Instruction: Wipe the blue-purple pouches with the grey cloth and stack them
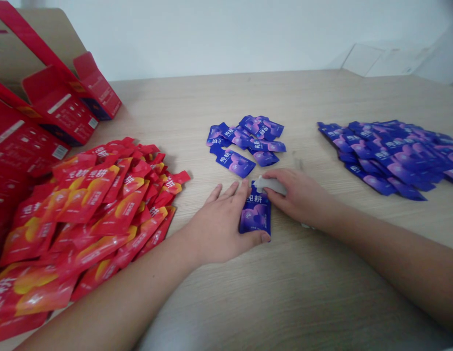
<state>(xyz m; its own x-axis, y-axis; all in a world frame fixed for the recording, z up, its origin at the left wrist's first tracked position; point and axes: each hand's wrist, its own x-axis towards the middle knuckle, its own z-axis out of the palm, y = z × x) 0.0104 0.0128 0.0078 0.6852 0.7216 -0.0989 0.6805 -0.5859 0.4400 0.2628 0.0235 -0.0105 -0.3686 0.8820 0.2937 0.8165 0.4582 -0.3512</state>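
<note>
A small stack of blue-purple sachets lies on the wooden table in front of me. My left hand rests flat beside it, fingers spread, thumb and index finger framing its left and bottom edges. My right hand is closed on a small grey-white object and touches the stack's top right corner. Just beyond lies a loose cluster of blue sachets.
A big heap of red-and-yellow sachets covers the left side. Red cardboard boxes with open flaps stand at the far left. A wide pile of blue sachets lies at the right. A white wall runs behind the table.
</note>
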